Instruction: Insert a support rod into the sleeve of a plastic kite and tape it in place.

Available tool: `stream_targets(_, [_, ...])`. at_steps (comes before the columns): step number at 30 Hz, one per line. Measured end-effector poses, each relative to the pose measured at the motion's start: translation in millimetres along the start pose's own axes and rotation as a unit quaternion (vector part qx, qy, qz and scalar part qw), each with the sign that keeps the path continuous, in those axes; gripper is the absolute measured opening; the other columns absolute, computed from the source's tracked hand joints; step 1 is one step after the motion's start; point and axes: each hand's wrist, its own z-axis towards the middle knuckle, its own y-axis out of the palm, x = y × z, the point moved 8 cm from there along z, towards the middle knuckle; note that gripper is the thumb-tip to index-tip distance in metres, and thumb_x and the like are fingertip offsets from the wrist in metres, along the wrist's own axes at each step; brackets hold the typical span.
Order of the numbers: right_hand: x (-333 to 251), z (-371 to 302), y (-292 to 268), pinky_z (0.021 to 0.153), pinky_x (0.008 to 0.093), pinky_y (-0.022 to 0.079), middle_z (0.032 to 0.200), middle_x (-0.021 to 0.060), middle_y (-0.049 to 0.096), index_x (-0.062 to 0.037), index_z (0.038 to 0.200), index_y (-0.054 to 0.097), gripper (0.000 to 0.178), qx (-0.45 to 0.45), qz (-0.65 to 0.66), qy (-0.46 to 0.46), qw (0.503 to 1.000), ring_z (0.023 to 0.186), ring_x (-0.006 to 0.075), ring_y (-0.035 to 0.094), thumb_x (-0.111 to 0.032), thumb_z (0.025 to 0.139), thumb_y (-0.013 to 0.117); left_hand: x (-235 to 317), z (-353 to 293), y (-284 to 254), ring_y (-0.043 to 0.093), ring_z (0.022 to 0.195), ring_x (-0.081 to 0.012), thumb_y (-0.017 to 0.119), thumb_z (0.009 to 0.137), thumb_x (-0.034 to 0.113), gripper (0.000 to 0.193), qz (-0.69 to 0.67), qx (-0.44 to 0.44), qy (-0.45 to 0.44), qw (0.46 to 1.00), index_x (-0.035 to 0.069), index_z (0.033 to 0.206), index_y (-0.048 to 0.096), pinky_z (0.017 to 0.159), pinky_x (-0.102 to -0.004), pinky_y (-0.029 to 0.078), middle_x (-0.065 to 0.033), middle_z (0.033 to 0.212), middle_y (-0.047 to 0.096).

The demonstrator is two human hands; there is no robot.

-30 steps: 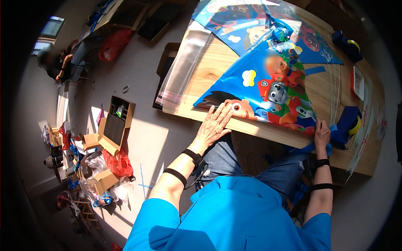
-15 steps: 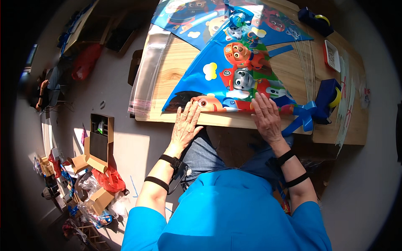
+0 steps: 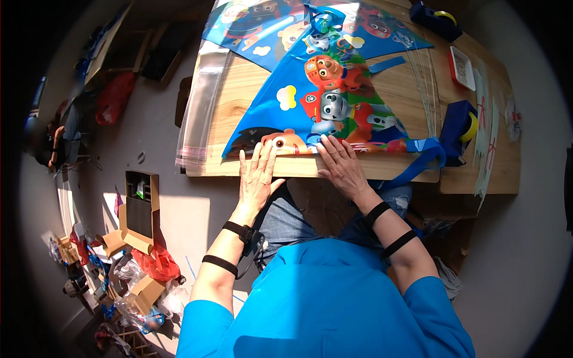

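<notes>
Where blue cartoon kite overhangs table, both hands flat.

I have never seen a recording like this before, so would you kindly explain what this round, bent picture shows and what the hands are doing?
There is no machine here: a person wears a wide fisheye camera on the head, looking down, so straight edges curve near the rim. The blue shirt at the bottom is the person's own body.

The left hand and right hand both lie flat, fingers spread, on the near edge of a blue cartoon-printed kite. Neither hand grips anything.

The kite lies on a wooden table. A second kite lies farther back, a stack of clear plastic sleeves hangs over the table's left edge, and a blue tape dispenser sits on the right. On the floor to the left are an open cardboard box and scattered packaging.
</notes>
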Motion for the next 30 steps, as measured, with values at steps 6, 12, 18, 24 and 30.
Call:
stream_targets(6, [7.9, 8.0, -1.7, 0.106, 0.0419, 0.031, 0.144, 0.0085, 0.042, -0.0092, 0.13, 0.052, 0.046, 0.062, -0.035, 0.012, 0.997, 0.132, 0.0222, 0.04, -0.029, 0.089, 0.057, 3.0, 3.6, 5.8, 0.019, 0.144, -0.0283, 0.076, 0.071, 0.043, 0.1, 0.042, 0.027, 0.011, 0.999, 0.01, 0.15, 0.023, 0.117, -0.0547, 0.013, -0.0062, 0.156, 0.021])
stream_targets(12, [-3.7, 6.8, -2.7, 0.113, 0.0449, 0.023, 0.149, 0.0104, 0.036, -0.0085, 0.136, 0.046, 0.053, 0.075, -0.017, 0.032, 0.997, 0.139, 0.0261, 0.031, -0.033, 0.09, 0.055, 14.5, 2.4, 7.6, 0.018, 0.143, -0.0315, 0.079, 0.069, 0.038, 0.102, 0.044, -0.022, 0.021, 0.999, 0.014, 0.151, 0.023, 0.116, -0.055, 0.015, -0.0069, 0.157, 0.017])
stream_targets(18, [37.3, -31.8, -8.1, 0.119, 0.0474, 0.01, 0.154, 0.0134, 0.028, -0.0018, 0.145, 0.033, 0.079, 0.037, -0.021, 0.1, 0.994, 0.145, 0.0275, 0.02, -0.046, 0.084, 0.059, 13.7, 2.7, 10.2, 0.016, 0.144, -0.0289, 0.078, 0.069, 0.039, 0.105, 0.059, -0.043, 0.017, 0.997, 0.013, 0.152, 0.019, 0.117, -0.0559, 0.01, -0.0054, 0.157, 0.019])
stream_targets(24, [103.7, -100.0, -63.0, 0.111, 0.0447, 0.025, 0.146, 0.0141, 0.039, -0.0012, 0.138, 0.043, 0.066, 0.108, -0.088, 0.217, 0.966, 0.135, 0.0274, 0.035, -0.032, 0.084, 0.065, 16.7, 9.4, 3.9, 0.025, 0.14, -0.0245, 0.071, 0.078, 0.041, 0.088, 0.066, 0.005, 0.016, 0.998, 0.017, 0.15, 0.026, 0.116, -0.0592, 0.007, -0.0023, 0.153, 0.026])
stream_targets(30, [154.7, -165.5, -68.4, 0.065, 0.031, 0.051, 0.103, 0.0135, 0.065, 0.0026, 0.114, 0.058, 0.037, 0.326, 0.215, 0.485, 0.783, 0.068, 0.0191, 0.063, -0.018, 0.085, 0.068, 13.9, 24.1, 5.8, 0.042, 0.128, -0.0261, 0.069, 0.082, 0.035, 0.06, 0.076, 0.062, 0.034, 0.995, 0.013, 0.134, 0.048, 0.115, -0.0557, 0.018, -0.008, 0.136, 0.047])
